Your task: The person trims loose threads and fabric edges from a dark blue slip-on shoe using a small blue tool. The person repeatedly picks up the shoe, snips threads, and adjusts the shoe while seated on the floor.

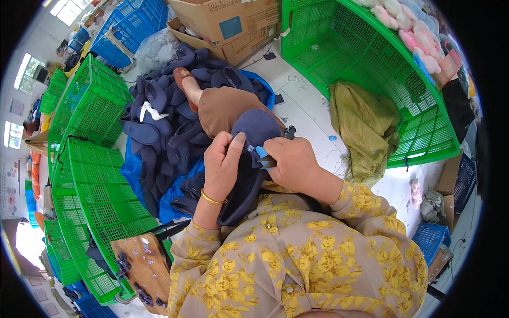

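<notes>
On my lap lies a navy fabric slipper (258, 125), its rounded end toward the far side and its darker part hanging down against my shirt. My left hand (218, 163) pinches it at its near left edge, thumb on top. Closed around small thread snips (268, 161) is my right hand (296, 163); dark blades and a bit of blue handle show beside its fingers, close to the slipper. Both hands almost meet over the slipper. Beyond my knee spreads a large heap of similar navy slippers (146, 135) on a blue sheet (131, 170).
Green mesh crates (101, 185) line the left side. A wooden board (140, 262) with small navy scraps stands near my left elbow. Cardboard boxes (225, 24) are at the back. To the right are a large green crate (318, 58) and an olive sack (363, 132).
</notes>
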`<action>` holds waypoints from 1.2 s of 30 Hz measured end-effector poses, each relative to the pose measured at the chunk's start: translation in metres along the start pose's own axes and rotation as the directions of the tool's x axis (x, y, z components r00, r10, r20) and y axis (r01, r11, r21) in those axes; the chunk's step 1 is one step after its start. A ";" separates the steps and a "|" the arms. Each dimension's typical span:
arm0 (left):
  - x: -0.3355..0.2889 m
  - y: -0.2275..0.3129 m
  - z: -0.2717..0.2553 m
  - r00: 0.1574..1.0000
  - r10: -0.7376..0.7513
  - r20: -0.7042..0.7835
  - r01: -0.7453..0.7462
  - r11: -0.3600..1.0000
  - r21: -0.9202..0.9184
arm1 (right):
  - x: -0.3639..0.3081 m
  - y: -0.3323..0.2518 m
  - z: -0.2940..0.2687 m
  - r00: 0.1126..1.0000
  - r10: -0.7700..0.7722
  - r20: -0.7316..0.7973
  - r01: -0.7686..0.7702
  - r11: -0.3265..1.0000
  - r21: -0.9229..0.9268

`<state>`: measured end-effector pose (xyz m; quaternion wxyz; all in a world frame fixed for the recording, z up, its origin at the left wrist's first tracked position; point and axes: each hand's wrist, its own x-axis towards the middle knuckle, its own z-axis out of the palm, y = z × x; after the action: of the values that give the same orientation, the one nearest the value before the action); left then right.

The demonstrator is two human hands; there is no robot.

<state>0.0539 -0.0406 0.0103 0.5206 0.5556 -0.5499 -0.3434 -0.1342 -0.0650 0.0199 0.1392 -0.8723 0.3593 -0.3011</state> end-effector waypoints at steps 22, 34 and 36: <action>0.007 -0.009 0.020 0.986 0.123 -0.115 -0.103 0.981 0.166 | -0.043 0.003 -0.009 0.991 0.094 0.095 -0.124 0.910 0.396; -0.002 0.008 0.019 0.957 0.281 -0.068 -0.249 0.920 0.302 | -0.080 0.051 -0.016 0.588 0.729 0.350 -0.482 -0.032 0.875; -0.006 0.010 0.016 0.958 0.286 0.027 -0.284 0.927 0.243 | -0.095 0.072 -0.018 0.481 0.831 0.279 -0.624 0.100 0.775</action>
<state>0.0353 -0.0367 0.0151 0.4951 0.5312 -0.6605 -0.1912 -0.2376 -0.0488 -0.0399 0.6036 -0.3636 0.5765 -0.4137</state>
